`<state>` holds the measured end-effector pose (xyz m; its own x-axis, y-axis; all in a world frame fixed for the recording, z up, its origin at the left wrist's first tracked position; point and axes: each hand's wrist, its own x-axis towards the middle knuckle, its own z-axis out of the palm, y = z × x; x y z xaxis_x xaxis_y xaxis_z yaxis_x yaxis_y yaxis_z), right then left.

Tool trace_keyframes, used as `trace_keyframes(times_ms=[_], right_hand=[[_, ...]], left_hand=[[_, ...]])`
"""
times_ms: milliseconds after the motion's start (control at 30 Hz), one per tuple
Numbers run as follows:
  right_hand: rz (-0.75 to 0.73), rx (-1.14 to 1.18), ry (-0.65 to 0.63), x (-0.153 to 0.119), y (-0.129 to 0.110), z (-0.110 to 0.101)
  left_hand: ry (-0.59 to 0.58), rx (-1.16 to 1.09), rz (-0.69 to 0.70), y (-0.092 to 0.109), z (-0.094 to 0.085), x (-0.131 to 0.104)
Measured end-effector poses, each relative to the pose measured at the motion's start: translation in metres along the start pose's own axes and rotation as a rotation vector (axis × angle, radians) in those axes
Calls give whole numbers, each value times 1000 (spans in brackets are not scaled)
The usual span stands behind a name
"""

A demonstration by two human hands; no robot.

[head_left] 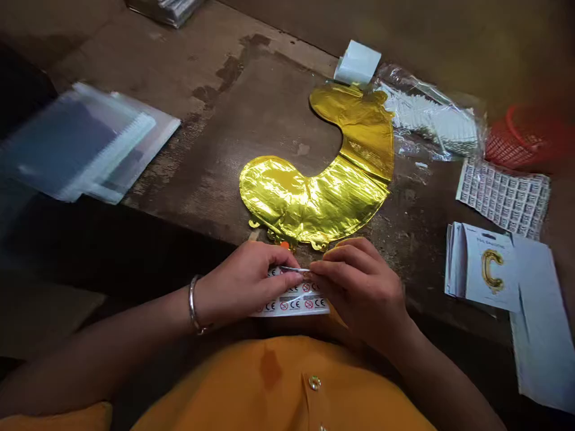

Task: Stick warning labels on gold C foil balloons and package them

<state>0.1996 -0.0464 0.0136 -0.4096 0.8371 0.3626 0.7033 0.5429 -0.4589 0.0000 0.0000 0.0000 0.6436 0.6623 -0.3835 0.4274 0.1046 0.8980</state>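
Note:
Between my hands, at the table's near edge, is a sticker sheet (296, 304) printed with CE marks and small red round symbols. My left hand (251, 278), with a metal bangle at the wrist, pinches the sheet's upper edge between thumb and forefinger. My right hand (359, 281) is closed at the same edge, its fingertips meeting the left thumb; whether a single sticker is between them is too small to tell. Just beyond the hands lies a flat gold foil balloon (309, 203) shaped like a C, with small tabs along its outer rim.
Clear plastic sleeves (90, 143) lie at the left. On the right are balloon cards (487, 263) showing a gold C, another sticker sheet (505, 197), a red mesh basket (516, 140) and a clear bag of white straws (431, 120). Folded white paper (358, 63) sits behind the balloon.

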Motion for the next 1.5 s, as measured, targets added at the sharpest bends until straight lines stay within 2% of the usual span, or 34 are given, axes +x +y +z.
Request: trace_keyframes(times_ms=[133, 300, 667, 800, 967, 1100, 1233, 1300, 1367, 1433, 1500], right_hand=[[-181, -73, 42, -8, 9, 4], [-351, -197, 49, -11, 16, 3], [-608, -330, 47, -3, 15, -3], [-594, -291, 54, 0, 17, -5], [-502, -207, -19, 5, 20, -6], [-584, -245, -38, 7, 21, -6], [-687, -245, 21, 6, 18, -10], [-604, -199, 96, 5, 14, -11], [-353, -142, 226, 6, 12, -11], [-10, -77, 312, 14, 14, -9], [271, 30, 241, 26, 21, -4]], left_hand=[[-50, -143, -82, -1, -1, 1], [-69, -260, -105, 0, -2, 2], [-127, -377, -174, -8, -3, 4], [-183, -475, -194, -9, -4, 3], [-170, -415, -147, -9, -7, -2], [-197, -515, -215, -10, -6, 1], [-247, -692, -304, -17, -4, 7], [-238, -697, -320, -20, -4, 7], [-203, -531, -264, -20, -5, 3], [-112, -172, -58, -19, -6, -3], [53, 288, 258, -18, -6, -9]])
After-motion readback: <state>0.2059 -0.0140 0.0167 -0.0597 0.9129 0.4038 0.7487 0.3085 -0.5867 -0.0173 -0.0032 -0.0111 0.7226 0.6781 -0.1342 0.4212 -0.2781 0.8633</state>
